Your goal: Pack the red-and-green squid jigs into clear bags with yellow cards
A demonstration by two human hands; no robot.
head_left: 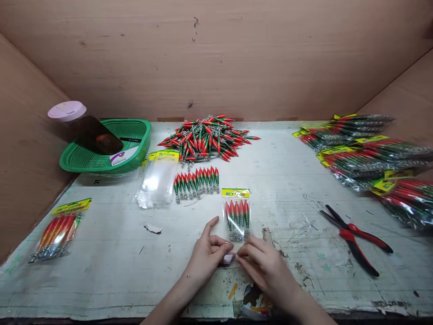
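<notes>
A clear bag of lures (237, 221) with a yellow header lies flat just beyond my hands; several red-and-green squid lures are inside it. My left hand (209, 255) is closed, thumb against fingers, around a small whitish piece (228, 259) whose kind I cannot make out. Close beside it, my right hand (262, 262) pinches its fingertips together at the near edge of the bag; whatever is between them is too small to name. Farther off, a row of loose lures (196, 184) stands side by side, and a heap of lures (206, 137) lies behind it.
Left of the row is a stack of empty bags (157, 180). A green basket (135, 155) holds a lidded tumbler (91, 131). One filled bag (61, 230) lies far left. On the right are red-handled pliers (355, 239) and piled filled bags (358, 158). Cardboard walls (216, 63) enclose the table.
</notes>
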